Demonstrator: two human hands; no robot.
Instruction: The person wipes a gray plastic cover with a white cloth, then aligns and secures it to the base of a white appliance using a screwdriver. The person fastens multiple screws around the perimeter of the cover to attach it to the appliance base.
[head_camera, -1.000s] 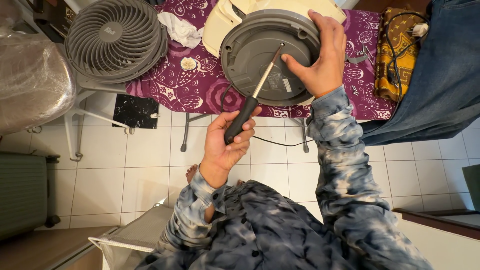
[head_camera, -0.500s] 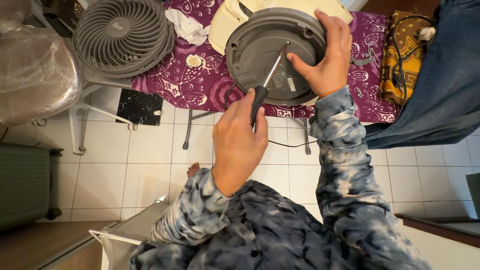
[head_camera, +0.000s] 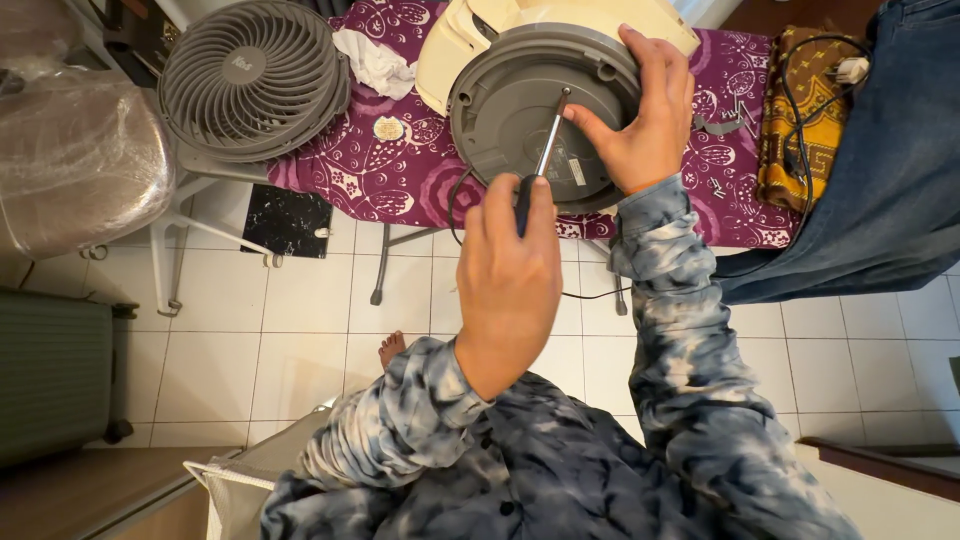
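A cream-coloured appliance lies tipped on the purple patterned tablecloth (head_camera: 400, 180), its round grey base (head_camera: 510, 120) facing me. My right hand (head_camera: 645, 120) grips the right rim of that base, thumb on its face. My left hand (head_camera: 510, 280) is closed around the black handle of a screwdriver (head_camera: 545, 150). The metal shaft points up and its tip touches the grey base near the top centre.
A grey round fan (head_camera: 250, 80) sits at the table's left end beside a crumpled white cloth (head_camera: 375, 60). A plastic-wrapped chair (head_camera: 80, 160) stands at left. Another person's jeans (head_camera: 880, 180) and a yellow patterned bag (head_camera: 800, 110) with a black cable are at right. White tiled floor below.
My left hand has turned over the screwdriver handle, its back now towards me, and risen closer to the base. The right hand keeps its hold on the rim.
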